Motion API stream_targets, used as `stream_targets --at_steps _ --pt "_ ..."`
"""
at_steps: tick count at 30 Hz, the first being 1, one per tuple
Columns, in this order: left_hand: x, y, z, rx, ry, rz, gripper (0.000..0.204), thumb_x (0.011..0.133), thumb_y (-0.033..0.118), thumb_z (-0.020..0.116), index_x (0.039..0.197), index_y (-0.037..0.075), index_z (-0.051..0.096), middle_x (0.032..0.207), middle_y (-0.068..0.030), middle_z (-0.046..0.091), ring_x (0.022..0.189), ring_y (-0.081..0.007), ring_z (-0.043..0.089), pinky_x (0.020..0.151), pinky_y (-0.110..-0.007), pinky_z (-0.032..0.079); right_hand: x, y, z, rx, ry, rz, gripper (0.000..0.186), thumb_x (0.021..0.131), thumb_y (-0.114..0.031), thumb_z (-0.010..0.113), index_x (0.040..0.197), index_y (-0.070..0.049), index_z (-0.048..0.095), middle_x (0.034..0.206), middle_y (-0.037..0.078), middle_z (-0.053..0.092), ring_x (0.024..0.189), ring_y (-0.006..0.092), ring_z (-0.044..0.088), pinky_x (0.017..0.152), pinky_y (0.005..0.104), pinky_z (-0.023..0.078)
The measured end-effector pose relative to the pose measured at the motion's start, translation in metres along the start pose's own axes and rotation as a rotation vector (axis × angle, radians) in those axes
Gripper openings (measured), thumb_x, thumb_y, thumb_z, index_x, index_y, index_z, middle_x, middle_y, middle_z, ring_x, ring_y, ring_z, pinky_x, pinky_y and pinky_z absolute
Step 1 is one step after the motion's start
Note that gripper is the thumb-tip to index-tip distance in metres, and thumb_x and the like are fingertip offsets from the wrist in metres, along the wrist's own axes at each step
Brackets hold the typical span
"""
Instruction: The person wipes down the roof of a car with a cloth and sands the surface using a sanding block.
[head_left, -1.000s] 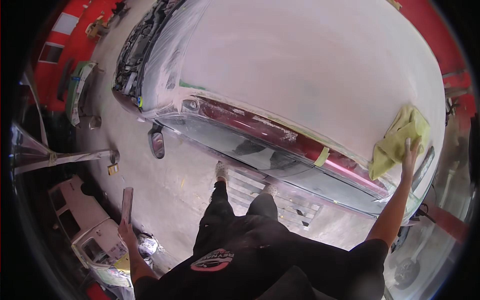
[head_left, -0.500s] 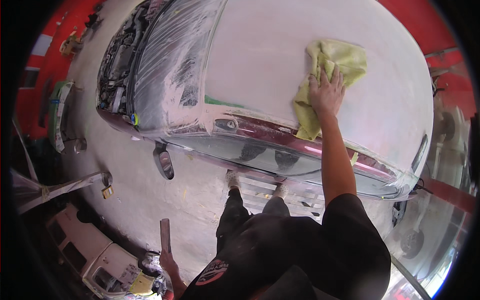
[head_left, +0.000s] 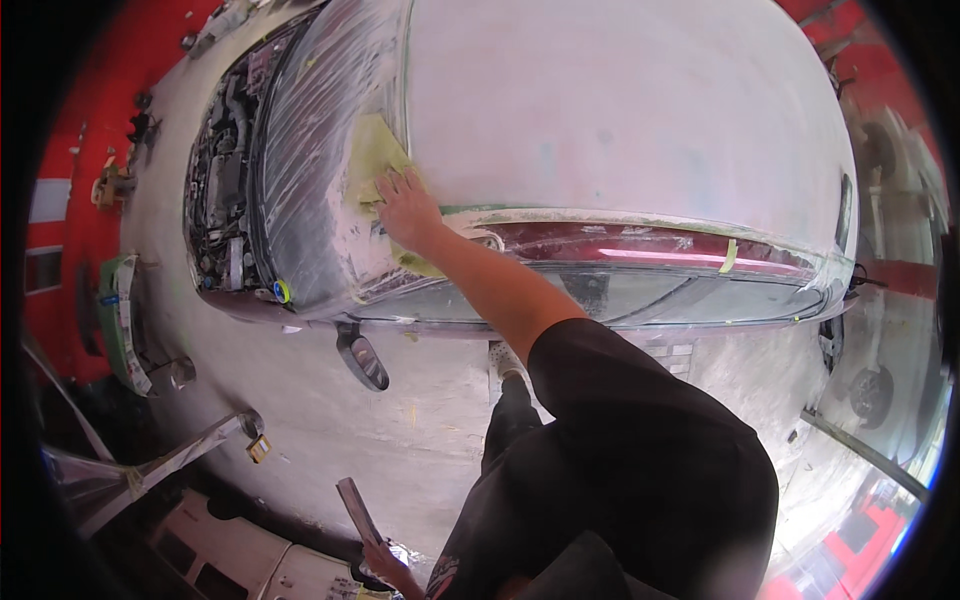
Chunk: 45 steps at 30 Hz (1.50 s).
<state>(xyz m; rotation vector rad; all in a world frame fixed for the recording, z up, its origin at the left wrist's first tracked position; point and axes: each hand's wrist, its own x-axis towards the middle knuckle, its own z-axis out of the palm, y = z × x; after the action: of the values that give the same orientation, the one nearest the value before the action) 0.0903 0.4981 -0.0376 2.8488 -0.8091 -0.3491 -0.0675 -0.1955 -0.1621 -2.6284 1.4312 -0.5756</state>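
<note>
Right grip rests palm-down on the yellow-green cloth, fingers extended; whether it pinches the fabric cannot be told. Cloth extends beneath and beyond the fingertips. Film-covered windscreen lies left of this grip, pale car roof right, side mirror below. Left grip is closed around the near end of a long flat block.

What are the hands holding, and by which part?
Left hand: long flat bar, by its lower end. Right hand: on yellow-green cloth, near its middle; whether gripped is unclear.
</note>
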Motion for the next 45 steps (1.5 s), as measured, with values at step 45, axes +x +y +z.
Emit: stream_targets --at_steps 45 --pt "-0.02 0.41 0.103 -0.118 -0.153 0.918 0.041 0.081 0.015 0.07 0.12 0.006 0.064 0.115 -0.0167 0.064 0.109 -0.0378 0.056 0.097 -0.047 0.043 -0.871 0.3 -0.28 0.476 0.475 1.772 0.041 0.091 -0.019 0.061 0.129 -0.003 0.062 0.118 0.018 0.067 0.108 0.0283 0.063 0.093 0.037 0.049"
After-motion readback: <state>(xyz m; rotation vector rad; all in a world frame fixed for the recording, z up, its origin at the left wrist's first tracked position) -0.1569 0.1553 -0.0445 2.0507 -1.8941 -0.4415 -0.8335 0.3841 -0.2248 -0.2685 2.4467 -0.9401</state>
